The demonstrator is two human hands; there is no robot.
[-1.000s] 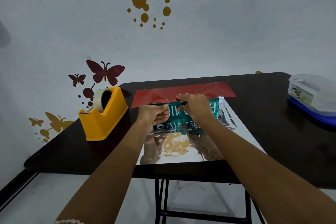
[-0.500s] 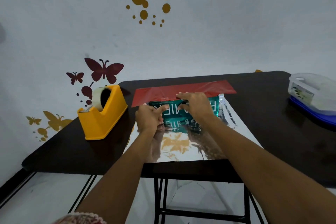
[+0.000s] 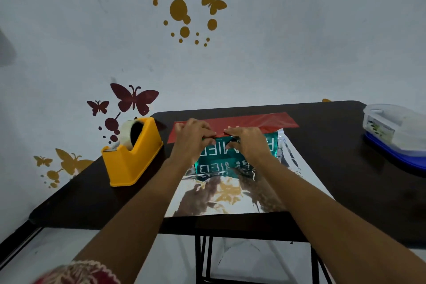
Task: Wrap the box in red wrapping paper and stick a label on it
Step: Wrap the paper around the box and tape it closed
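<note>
Left hand: the left hand (image 3: 191,139) has climbed from the box's near-left corner to its far top edge, and its curled fingers now close on the near edge of the red flap (image 3: 258,121).
Right hand: the right hand (image 3: 247,143) stays over the top of the box; its fingers reach the same far edge, thumb tucked below, pinching the flap there. The two sets of fingertips almost meet.
Box: the teal box (image 3: 244,148) with white lettering lies on the wrapping paper (image 3: 230,198), towards the sheet's far end and mostly under the hands.
Paper: the silver underside faces up and spreads from the box towards the person. The red face shows only in the flap beyond the box.
Meaning: I judge the far flap is about to be drawn over the box. This is the first fold, so the wrap is barely begun and nothing is taped.
Tape dispenser: the yellow tape dispenser (image 3: 136,157) stands left of the box, well apart, and holds a clear roll.
Container: a clear plastic container (image 3: 391,129) on a blue lid sits far right of the box.
Table: the dark table (image 3: 345,168) carries everything.
Label: none is visible.
In the way: nothing blocks the fold. The long silver sheet near the box could crease or slide.
</note>
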